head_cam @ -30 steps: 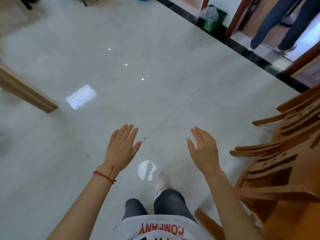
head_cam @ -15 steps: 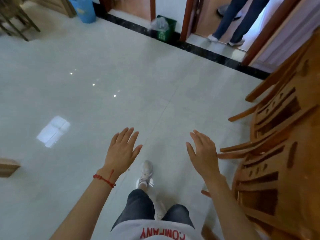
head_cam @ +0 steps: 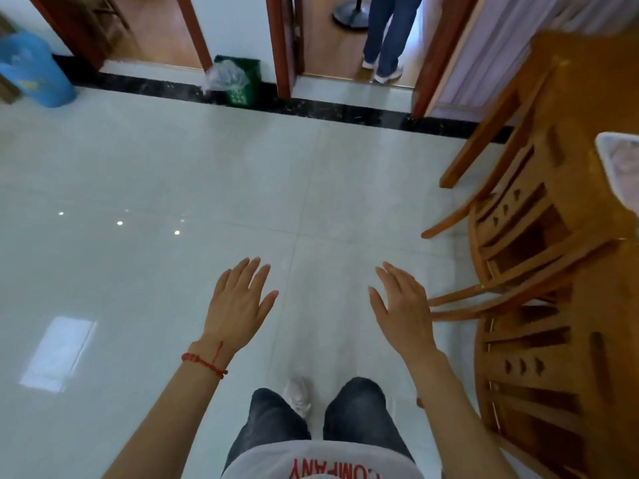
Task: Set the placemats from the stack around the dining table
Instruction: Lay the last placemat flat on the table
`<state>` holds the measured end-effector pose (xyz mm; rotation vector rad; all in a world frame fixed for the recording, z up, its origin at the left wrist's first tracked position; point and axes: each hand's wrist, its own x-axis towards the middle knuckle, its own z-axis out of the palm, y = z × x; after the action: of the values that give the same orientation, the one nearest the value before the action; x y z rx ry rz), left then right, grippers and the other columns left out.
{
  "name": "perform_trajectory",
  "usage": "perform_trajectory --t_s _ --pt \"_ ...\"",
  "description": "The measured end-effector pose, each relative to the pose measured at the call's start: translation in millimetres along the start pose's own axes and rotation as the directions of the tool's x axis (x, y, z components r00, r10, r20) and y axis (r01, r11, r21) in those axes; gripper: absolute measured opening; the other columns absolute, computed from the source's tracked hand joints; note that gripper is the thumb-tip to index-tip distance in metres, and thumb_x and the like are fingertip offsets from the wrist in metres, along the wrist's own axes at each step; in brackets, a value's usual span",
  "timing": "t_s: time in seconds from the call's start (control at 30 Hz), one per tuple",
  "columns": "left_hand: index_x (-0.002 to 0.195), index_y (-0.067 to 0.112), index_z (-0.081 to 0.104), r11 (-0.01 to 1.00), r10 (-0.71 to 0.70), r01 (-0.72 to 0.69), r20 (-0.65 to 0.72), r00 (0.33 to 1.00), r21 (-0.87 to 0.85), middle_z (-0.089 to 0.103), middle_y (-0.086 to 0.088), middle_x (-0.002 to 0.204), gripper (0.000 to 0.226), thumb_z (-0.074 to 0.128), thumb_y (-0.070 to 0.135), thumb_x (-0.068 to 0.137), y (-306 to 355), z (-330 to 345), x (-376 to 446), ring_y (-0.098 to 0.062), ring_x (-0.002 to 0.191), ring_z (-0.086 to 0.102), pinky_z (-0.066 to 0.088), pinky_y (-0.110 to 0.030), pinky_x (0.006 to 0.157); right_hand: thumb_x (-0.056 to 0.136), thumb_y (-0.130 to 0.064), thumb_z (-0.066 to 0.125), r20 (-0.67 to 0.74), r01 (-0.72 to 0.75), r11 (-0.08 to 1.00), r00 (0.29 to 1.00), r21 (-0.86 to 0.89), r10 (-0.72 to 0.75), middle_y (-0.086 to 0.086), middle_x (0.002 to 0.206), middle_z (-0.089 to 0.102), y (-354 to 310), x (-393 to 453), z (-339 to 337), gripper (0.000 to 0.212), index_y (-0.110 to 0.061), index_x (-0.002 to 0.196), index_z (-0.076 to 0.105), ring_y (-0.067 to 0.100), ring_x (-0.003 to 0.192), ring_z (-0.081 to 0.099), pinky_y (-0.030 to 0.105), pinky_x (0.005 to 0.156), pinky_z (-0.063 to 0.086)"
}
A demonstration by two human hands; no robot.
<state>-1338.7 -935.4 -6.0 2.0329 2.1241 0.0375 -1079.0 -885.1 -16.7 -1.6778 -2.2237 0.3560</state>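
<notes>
The left hand [head_cam: 238, 302] and right hand [head_cam: 404, 311] hang out in front over the white floor [head_cam: 155, 174], fingers straight and spread, holding nothing. Wooden chairs [head_cam: 532, 236] stand just to the right, tucked at the table [head_cam: 594, 98]. One pale mat [head_cam: 620, 167] lies on the table's edge. No stack shows.
</notes>
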Motion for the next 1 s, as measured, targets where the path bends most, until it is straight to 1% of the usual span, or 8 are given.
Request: perform_trajectory --t_s 0.1,0.27,0.53,0.57,0.67,0.77,0.9,1.0 --pt "0.119 0.004 0.058 1.000 0.029 -0.029 0.019 0.999 0.003 0.061 -0.017 0.122 0.071 0.009 0.049 0.097 4 -3 42 -0.035 0.113 0.058 0.047 -0.049 0.090 0.088 -0.035 0.038 -0.025 -0.042 0.999 0.999 -0.024 0.041 0.015 0.117 0.064 11 29 -3 0.047 -0.004 0.112 0.063 0.031 0.105 0.062 0.042 0.090 0.046" --pt "0.118 0.004 0.060 0.997 0.071 -0.071 0.020 0.997 -0.001 0.062 -0.017 0.121 0.072 0.008 0.049 0.097 26 -6 122 -0.034 0.112 0.059 0.047 -0.049 0.090 0.088 -0.034 0.039 -0.024 -0.081 0.996 0.997 -0.042 0.080 0.015 0.116 0.064 48 90 -10 0.045 -0.004 0.112 0.063 0.031 0.105 0.062 0.042 0.089 0.048" --pt "0.118 0.003 0.060 0.996 0.094 -0.094 -0.006 0.996 -0.009 0.062 -0.017 0.120 0.071 0.009 0.049 0.097 66 -25 232 -0.035 0.112 0.059 0.047 -0.049 0.089 0.089 -0.036 0.037 -0.035 -0.074 0.995 0.997 -0.071 0.071 0.015 0.118 0.063 104 189 -33 0.048 -0.004 0.115 0.061 0.031 0.108 0.061 0.042 0.092 0.045" --pt "0.117 0.003 0.060 0.996 0.091 -0.091 0.008 0.996 -0.009 0.062 -0.017 0.120 0.071 0.009 0.049 0.097 68 -28 248 -0.035 0.112 0.059 0.047 -0.050 0.089 0.089 -0.036 0.037 -0.028 -0.077 0.994 0.997 -0.072 0.075 0.015 0.118 0.063 110 203 -34 0.048 -0.004 0.115 0.061 0.031 0.108 0.060 0.042 0.092 0.044" --pt "0.117 0.003 0.060 0.996 0.094 -0.094 0.025 0.995 0.000 0.062 -0.018 0.120 0.072 0.008 0.049 0.097 66 -31 275 -0.035 0.111 0.059 0.047 -0.050 0.089 0.090 -0.037 0.037 -0.017 -0.084 0.994 0.996 -0.074 0.083 0.014 0.120 0.062 118 226 -31 0.048 -0.005 0.117 0.061 0.031 0.110 0.060 0.043 0.093 0.044" --pt "0.117 0.003 0.060 0.996 0.090 -0.090 0.049 0.995 0.005 0.062 -0.017 0.120 0.073 0.007 0.049 0.097 60 -36 317 -0.035 0.111 0.059 0.047 -0.051 0.089 0.090 -0.035 0.038 -0.025 -0.076 0.994 0.997 -0.074 0.075 0.014 0.118 0.063 125 262 -26 0.046 -0.005 0.115 0.061 0.030 0.108 0.061 0.040 0.092 0.044" --pt "0.119 0.004 0.059 0.994 0.106 -0.107 0.070 0.992 0.021 0.061 -0.017 0.123 0.075 0.006 0.051 0.096 48 -39 387 -0.036 0.113 0.058 0.044 -0.052 0.091 0.090 -0.035 0.038 -0.036 -0.105 0.991 0.994 -0.078 0.102 0.015 0.116 0.064 135 324 -16 0.046 -0.004 0.114 0.062 0.031 0.106 0.061 0.042 0.088 0.048" --pt "0.121 0.005 0.058 0.991 0.134 -0.135 0.067 0.989 0.018 0.059 -0.016 0.125 0.076 0.005 0.052 0.095 38 -43 447 -0.035 0.116 0.056 0.043 -0.050 0.094 0.093 -0.039 0.032 -0.052 -0.116 0.989 0.992 -0.093 0.111 0.015 0.115 0.064 139 376 -10 0.050 -0.004 0.113 0.062 0.030 0.105 0.062 0.043 0.084 0.050"
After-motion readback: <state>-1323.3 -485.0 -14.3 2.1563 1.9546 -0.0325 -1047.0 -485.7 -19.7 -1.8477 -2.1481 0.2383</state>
